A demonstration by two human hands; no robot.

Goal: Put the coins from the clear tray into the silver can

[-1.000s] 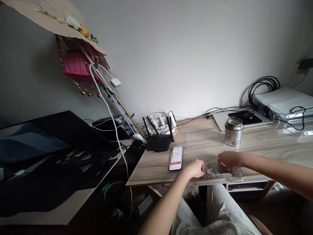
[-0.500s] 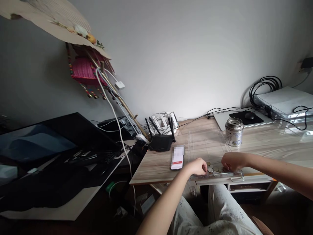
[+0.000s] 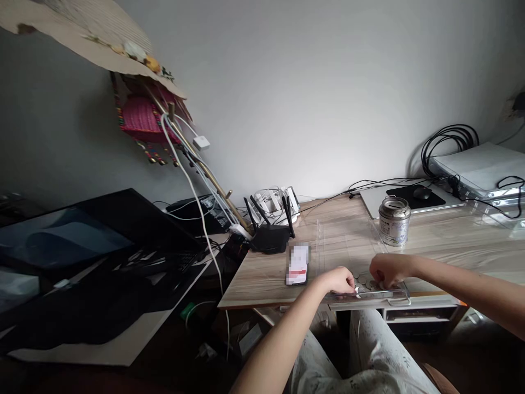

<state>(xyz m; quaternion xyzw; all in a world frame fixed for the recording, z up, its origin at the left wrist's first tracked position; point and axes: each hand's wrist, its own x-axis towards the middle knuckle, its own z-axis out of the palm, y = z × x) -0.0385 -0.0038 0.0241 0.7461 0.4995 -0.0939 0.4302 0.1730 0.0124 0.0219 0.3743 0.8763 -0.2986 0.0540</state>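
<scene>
Several round silver coins point(image 3: 362, 280) lie at the near end of a clear plastic tray point(image 3: 348, 241) on the desk. At the left of the coins is my left hand point(image 3: 341, 280), its fingers pinched; a pale, shiny coin point(image 3: 357, 290) shows at the fingertips. My right hand point(image 3: 388, 269) reaches in from the right with curled fingers pointing down among the coins. What its fingertips hold, if anything, is hidden. Behind my right hand stands a round metal tin point(image 3: 394, 223) with a patterned side and a slot in its lid.
A phone point(image 3: 297, 265) lies left of the tray, with a black router point(image 3: 269, 238) behind it. Farther right are a mouse point(image 3: 422, 192) on a black pad and coiled black cable point(image 3: 451, 137). A laptop point(image 3: 135, 224) stands at the left.
My left hand has shifted slightly right toward the coins, and a pale coin now shows at its fingertips. My right hand stays near the same spot, its fingers still curled down.
</scene>
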